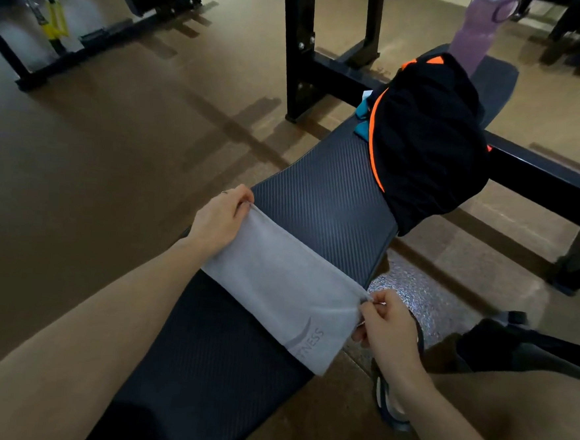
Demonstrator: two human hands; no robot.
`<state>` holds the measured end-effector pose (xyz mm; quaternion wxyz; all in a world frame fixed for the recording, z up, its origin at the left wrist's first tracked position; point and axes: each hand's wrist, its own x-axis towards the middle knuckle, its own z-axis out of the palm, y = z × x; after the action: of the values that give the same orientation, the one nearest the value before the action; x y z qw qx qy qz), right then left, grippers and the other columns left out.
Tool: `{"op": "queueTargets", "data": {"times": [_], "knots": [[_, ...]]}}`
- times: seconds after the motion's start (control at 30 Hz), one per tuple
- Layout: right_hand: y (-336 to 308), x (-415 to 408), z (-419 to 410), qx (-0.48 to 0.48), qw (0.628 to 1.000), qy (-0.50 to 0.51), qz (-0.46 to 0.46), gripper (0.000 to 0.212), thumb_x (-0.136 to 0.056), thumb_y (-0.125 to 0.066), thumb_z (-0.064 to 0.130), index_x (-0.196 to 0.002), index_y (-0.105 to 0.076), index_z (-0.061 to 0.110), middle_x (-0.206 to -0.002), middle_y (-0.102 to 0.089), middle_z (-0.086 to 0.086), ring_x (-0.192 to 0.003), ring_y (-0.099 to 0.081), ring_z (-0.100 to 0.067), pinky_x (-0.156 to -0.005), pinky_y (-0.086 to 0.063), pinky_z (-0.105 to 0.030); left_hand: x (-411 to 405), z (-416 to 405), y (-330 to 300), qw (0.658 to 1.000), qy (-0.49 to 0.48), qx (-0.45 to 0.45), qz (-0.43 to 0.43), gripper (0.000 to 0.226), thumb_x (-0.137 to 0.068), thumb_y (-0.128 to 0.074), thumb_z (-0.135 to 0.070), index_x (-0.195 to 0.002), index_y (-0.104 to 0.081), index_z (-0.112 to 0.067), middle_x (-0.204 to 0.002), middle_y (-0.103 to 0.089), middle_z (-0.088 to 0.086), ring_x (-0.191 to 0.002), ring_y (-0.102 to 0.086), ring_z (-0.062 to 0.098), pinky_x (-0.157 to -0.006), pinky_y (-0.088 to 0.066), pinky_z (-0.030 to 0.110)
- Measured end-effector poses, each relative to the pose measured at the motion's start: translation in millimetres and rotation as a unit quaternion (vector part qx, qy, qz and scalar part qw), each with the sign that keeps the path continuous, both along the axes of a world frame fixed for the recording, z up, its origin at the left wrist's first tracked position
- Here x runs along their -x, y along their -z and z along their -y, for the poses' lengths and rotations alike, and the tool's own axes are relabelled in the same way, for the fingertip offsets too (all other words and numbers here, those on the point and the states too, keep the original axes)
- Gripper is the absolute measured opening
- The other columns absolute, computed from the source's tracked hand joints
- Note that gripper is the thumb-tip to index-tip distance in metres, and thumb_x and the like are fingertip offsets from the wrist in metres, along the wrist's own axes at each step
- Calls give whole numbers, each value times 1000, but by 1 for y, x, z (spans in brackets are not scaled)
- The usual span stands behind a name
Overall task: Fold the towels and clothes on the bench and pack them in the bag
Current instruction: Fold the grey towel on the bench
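Pinching opposite corners of grey towel (287, 288), left hand (218, 220) and right hand (388, 333), bare bench (324, 201) beyond.

This is a gym. A long padded counter (320, 201) with ribbed black upholstery, the kind used for weight training, runs up the middle, and a heavy black steel rack frame (295, 48) with bolted uprights stands beside it on a brown rubber floor (114, 159). More black machine frames (88, 37) fill the far left corner, one carrying yellow handles (55, 21). A lilac sports water bottle (474, 37) stands at the far end of the counter, a grey towel (287, 288) printed with letters ending in "NESS" lies across it, and a trainer shoe (389, 398) rests on the floor.
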<state>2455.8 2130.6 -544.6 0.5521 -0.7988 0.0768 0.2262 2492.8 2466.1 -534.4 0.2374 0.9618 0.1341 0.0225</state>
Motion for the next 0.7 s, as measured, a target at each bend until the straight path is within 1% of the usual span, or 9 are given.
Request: {"op": "queueTargets", "data": {"times": [0.03,0.17,0.27,0.37,0.47,0.57,0.6,0.67,0.7], "knots": [[0,1,-1,0,1000,0,3,10,-101,-53,17,-91,-54,19,-75,-67,-9,-61,-63,-18,-52,-50,-25,0,0,0,1000,2,-6,-1,14,-106,-39,-25,-107,-50,-32,-102,-60,-9,-95,-57,15,-80,-48,42],[-1,2,-3,13,999,-12,34,10,-103,-46,22,-94,-51,24,-77,-65,-7,-66,-62,-21,-61,-53,-38,0,1,1,1000,4,-23,-6,13,-108,-35,-29,-107,-47,-35,-104,-58,-10,-93,-56,17,-83,-48,45],[0,-2,-5,16,999,-9,32,10,-104,-43,22,-95,-48,23,-78,-61,-9,-66,-60,-20,-61,-54,-39,-1,3,1,1000,-1,-25,-10,14,-108,-33,-30,-106,-45,-36,-103,-56,-12,-91,-57,18,-84,-47,46],[2,-8,-6,29,999,-11,20,10,-104,-43,22,-94,-46,24,-82,-64,-12,-69,-63,-26,-62,-56,-45,-1,5,5,999,-4,-36,-6,13,-108,-33,-31,-107,-45,-36,-104,-56,-11,-88,-57,18,-82,-48,45],[5,-11,-5,32,999,-18,11,10,-103,-44,22,-94,-46,23,-83,-64,-14,-65,-61,-23,-58,-53,-37,-2,5,7,999,0,-47,-3,13,-108,-33,-30,-107,-45,-35,-106,-57,-10,-87,-58,17,-81,-50,45],[8,-14,-4,43,999,-27,11,9,-103,-46,22,-94,-46,23,-83,-64,-13,-67,-62,-24,-61,-56,-43,-4,6,8,998,3,-63,-7,14,-108,-33,-29,-108,-46,-32,-110,-57,-10,-89,-58,17,-82,-51,45],[9,-14,-4,49,998,-32,14,8,-102,-47,22,-94,-46,23,-84,-64,-11,-68,-62,-23,-62,-56,-43,-4,6,9,998,4,-68,-7,14,-108,-33,-29,-110,-46,-31,-111,-57,-9,-89,-58,17,-82,-51,46],[9,-15,-3,55,997,-37,30,5,-102,-50,21,-101,-47,25,-88,-63,-2,-73,-63,-14,-59,-54,-32,-5,7,9,997,5,-77,-11,16,-108,-32,-29,-114,-47,-29,-115,-56,-7,-90,-59,18,-82,-52,46],[8,-16,-2,59,997,-37,41,10,-101,-52,20,-107,-46,26,-92,-61,5,-78,-62,-8,-59,-50,-24,-5,8,10,996,7,-83,-15,18,-108,-32,-28,-118,-47,-29,-118,-55,-5,-92,-59,19,-82,-53,46]]}}
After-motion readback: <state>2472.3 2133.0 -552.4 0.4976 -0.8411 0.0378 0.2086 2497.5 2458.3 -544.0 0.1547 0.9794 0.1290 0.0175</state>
